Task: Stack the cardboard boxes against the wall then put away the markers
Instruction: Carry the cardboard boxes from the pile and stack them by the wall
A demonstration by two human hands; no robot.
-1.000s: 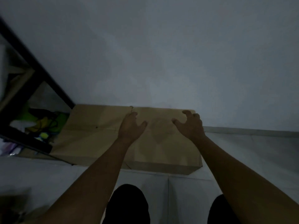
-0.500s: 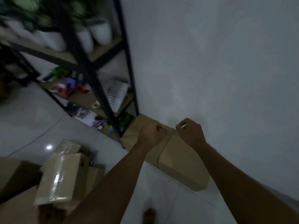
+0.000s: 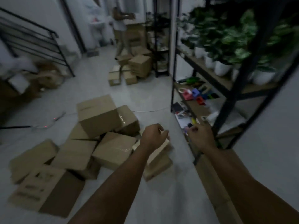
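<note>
1. Floor [image 3: 153,97] fills most of the view, pale tile in dim light, and the whole picture is smeared by motion.
2. Shelving [image 3: 226,92] rises on the right, a black metal frame with wooden boards; potted plants [image 3: 223,38] in white pots line the upper board, and small coloured items [image 3: 195,94] are scattered on the board below. Whether any of those are markers, I cannot tell.
3. Cardboard boxes [image 3: 97,117] lie jumbled on the floor at centre-left, tipped against one another, one tilted on top of the heap and a large printed one nearest the camera at lower left.
4. Further back, a second cluster of boxes [image 3: 139,65] sits on the floor beside a narrower black rack [image 3: 159,46], and a person [image 3: 120,25] stands behind it, too blurred to say more.
5. Black stair railing [image 3: 35,41] slants down on the far left.
6. Left hand [image 3: 154,135] reaches out over the right edge of the near heap, fingers curled in; it overlaps a pale box edge, but I cannot tell if it touches or holds anything.
7. Right hand [image 3: 200,136] is out in front of the shelving's lowest board, fingers loosely curled, nothing visible in it.
</note>
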